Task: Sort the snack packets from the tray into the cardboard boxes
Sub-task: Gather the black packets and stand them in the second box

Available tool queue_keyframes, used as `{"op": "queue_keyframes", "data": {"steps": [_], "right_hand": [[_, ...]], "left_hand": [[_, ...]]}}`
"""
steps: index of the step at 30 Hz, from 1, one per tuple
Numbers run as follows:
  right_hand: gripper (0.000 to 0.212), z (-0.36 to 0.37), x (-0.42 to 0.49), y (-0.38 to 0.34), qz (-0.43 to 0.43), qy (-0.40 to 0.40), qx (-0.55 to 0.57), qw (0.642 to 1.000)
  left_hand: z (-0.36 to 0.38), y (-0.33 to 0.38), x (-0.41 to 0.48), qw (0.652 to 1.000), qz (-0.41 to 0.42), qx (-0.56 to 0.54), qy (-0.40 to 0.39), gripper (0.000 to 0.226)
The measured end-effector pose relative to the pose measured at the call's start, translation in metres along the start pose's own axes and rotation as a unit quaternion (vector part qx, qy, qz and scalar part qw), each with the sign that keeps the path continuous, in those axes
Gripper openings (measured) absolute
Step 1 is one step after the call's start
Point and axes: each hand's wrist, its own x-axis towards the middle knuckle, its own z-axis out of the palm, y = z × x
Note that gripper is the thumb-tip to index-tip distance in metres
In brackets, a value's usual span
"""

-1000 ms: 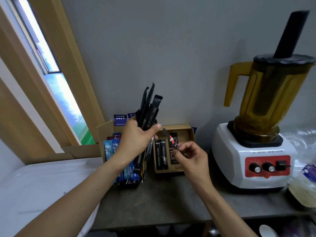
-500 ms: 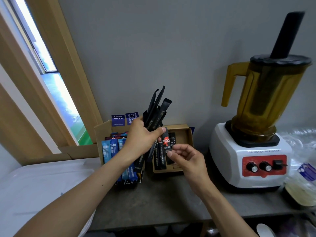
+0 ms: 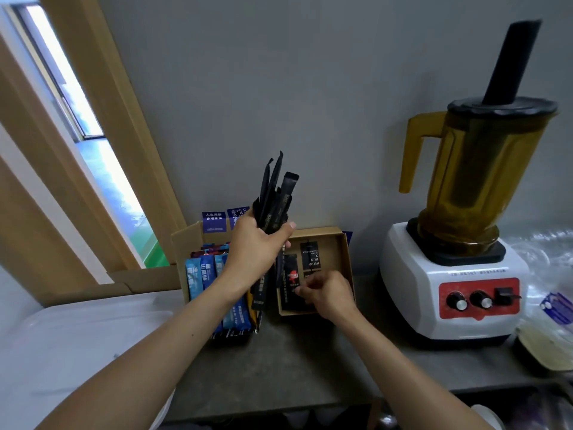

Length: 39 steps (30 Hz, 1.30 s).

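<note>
My left hand [image 3: 259, 246] grips a bundle of black stick packets [image 3: 276, 197] upright, above the gap between two cardboard boxes. My right hand [image 3: 325, 293] is down inside the small right cardboard box [image 3: 344, 252], its fingertips pinching a black packet with a red mark [image 3: 291, 277] that lies in the box beside other black packets [image 3: 311, 256]. The left cardboard box [image 3: 186, 240] holds blue stick packets [image 3: 201, 274] standing in a row. The white tray [image 3: 77, 333] lies at the lower left.
A white-based blender [image 3: 459, 280] with an amber jug and black tamper stands right of the boxes. Clear plastic bags [image 3: 552, 274] lie at the far right. A grey wall is behind, and a wooden window frame [image 3: 93, 150] at the left.
My right hand carried the red-marked black packet from beside the bundle down into the right box. My left hand stayed up with the bundle.
</note>
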Motion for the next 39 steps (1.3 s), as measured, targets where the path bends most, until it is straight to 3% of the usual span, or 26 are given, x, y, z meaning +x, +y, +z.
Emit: {"op": "queue_keyframes", "data": {"steps": [6, 13, 15, 17, 19, 21, 24, 30, 34, 39], "right_hand": [[0.013, 0.018, 0.011, -0.002, 0.031, -0.023, -0.053, 0.998], [0.023, 0.02, 0.008, -0.003, 0.023, 0.015, -0.108, 0.994], [0.025, 0.016, 0.002, -0.005, 0.002, 0.018, -0.062, 0.998], [0.027, 0.006, -0.012, -0.013, -0.042, 0.032, 0.066, 0.996], [0.033, -0.009, -0.032, -0.026, -0.068, 0.027, 0.222, 0.972], [0.031, -0.019, -0.051, -0.035, -0.079, -0.029, 0.301, 0.95], [0.02, -0.021, -0.065, -0.039, -0.105, -0.088, 0.29, 0.947], [0.013, -0.025, -0.064, -0.018, -0.118, -0.087, 0.279, 0.949], [0.011, -0.029, -0.064, -0.008, -0.109, -0.077, 0.277, 0.952], [0.014, -0.039, -0.06, -0.005, -0.117, -0.07, 0.274, 0.952]], "left_hand": [[-0.002, -0.007, -0.004, 0.999, 0.008, 0.031, 0.0, 0.018], [0.0, -0.01, -0.005, 1.0, 0.001, 0.028, 0.001, 0.03], [0.002, -0.009, -0.006, 1.0, -0.002, 0.017, -0.005, 0.032], [0.004, -0.007, -0.008, 1.0, -0.014, -0.008, -0.007, 0.029], [0.005, -0.007, -0.01, 0.999, -0.027, -0.044, -0.007, 0.023], [0.007, -0.005, -0.011, 0.997, -0.038, -0.065, -0.01, 0.024], [0.014, 0.004, -0.013, 0.991, -0.074, -0.109, -0.009, 0.027], [0.012, 0.009, -0.003, 0.986, -0.09, -0.139, 0.004, 0.029], [0.004, 0.009, 0.004, 0.991, -0.072, -0.103, -0.042, 0.024], [0.008, 0.004, 0.0, 0.99, -0.083, -0.093, -0.073, 0.04]]}}
